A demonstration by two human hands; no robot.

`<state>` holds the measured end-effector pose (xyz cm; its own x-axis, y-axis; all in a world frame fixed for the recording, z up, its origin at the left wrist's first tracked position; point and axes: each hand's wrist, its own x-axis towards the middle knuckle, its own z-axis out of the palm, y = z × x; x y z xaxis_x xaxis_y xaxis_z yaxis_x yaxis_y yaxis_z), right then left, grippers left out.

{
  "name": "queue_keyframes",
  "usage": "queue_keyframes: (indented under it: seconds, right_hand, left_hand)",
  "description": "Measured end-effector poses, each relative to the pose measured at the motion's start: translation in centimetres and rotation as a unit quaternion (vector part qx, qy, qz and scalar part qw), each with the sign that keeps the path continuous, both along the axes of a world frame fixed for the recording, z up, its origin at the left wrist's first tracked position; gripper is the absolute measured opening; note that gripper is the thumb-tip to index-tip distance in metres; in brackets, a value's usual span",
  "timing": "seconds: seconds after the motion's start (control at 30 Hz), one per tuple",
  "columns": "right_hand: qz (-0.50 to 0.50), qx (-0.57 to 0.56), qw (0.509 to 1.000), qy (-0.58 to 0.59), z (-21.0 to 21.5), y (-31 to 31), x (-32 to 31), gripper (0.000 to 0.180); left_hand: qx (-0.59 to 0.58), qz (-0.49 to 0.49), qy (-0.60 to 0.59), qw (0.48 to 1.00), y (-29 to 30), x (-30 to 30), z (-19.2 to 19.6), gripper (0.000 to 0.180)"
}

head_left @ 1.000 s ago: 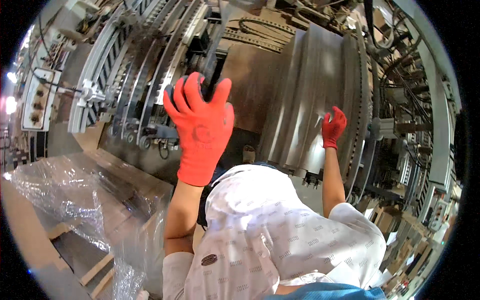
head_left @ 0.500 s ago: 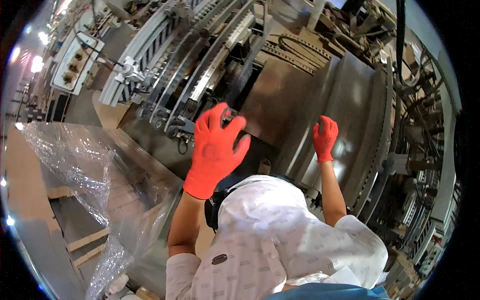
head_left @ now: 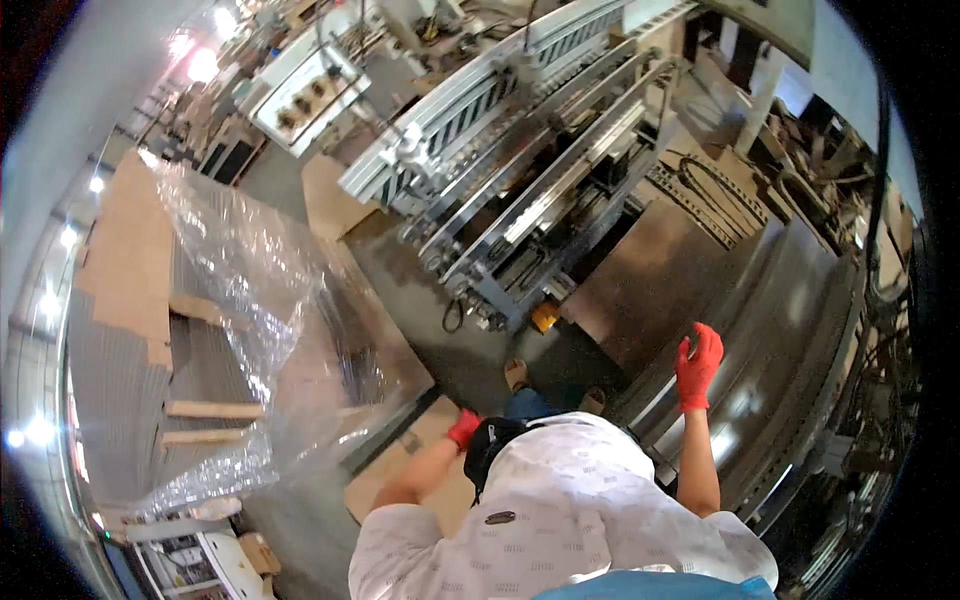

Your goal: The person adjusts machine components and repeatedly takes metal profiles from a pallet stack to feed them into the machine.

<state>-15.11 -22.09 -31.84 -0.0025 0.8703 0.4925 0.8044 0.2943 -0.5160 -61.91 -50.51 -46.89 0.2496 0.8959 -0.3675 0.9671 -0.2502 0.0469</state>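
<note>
Currently right hand (head_left: 697,365), red-gloved, fingers curled, is laid against curved steel panel (head_left: 790,340) at right. Left hand (head_left: 463,428) is lowered near cardboard sheet (head_left: 415,465), mostly hidden by head; its grip cannot be told. Step judged: panel being steadied or felt along. Next move calls for firm contact on slick metal beside conveyor frame (head_left: 520,190).

Two hands in red gloves show: the left hand (head_left: 463,428) and the right hand (head_left: 697,365). One curved grey sheet-metal machine housing (head_left: 790,330) stands there, beside one crumpled clear plastic sheet (head_left: 250,300). Two pale wooden slats (head_left: 213,409) lie side by side, near one small yellow block (head_left: 543,318).
</note>
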Motion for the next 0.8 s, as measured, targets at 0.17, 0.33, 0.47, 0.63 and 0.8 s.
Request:
queue_keyframes:
  seconds: [0.17,0.33,0.47,0.63,0.8]
  right_hand:
    - [0.073,0.016,0.997,-0.004,-0.7,1.3,-0.6,0.036]
    - [0.075,-0.036,0.996,0.034,-1.1,1.4,-1.7,0.035]
    - [0.070,-0.018,0.997,0.028,-0.6,0.8,-2.6,0.034]
    - [0.013,-0.057,0.997,0.046,-0.9,-1.8,-0.7,0.036]
    - [-0.028,-0.105,0.992,0.066,-2.7,-3.6,1.3,0.037]
  left_hand:
    - [0.301,0.078,0.189,0.931,10.6,-4.8,17.5,0.030]
    - [0.239,0.002,0.161,0.958,13.8,-8.3,21.2,0.022]
    - [0.010,-0.048,0.194,0.980,8.6,-6.7,10.5,0.018]
    - [-0.249,-0.062,-0.055,0.965,0.1,-1.0,-1.8,0.038]
    - [-0.004,0.004,-0.043,0.999,5.3,-1.3,4.0,0.018]
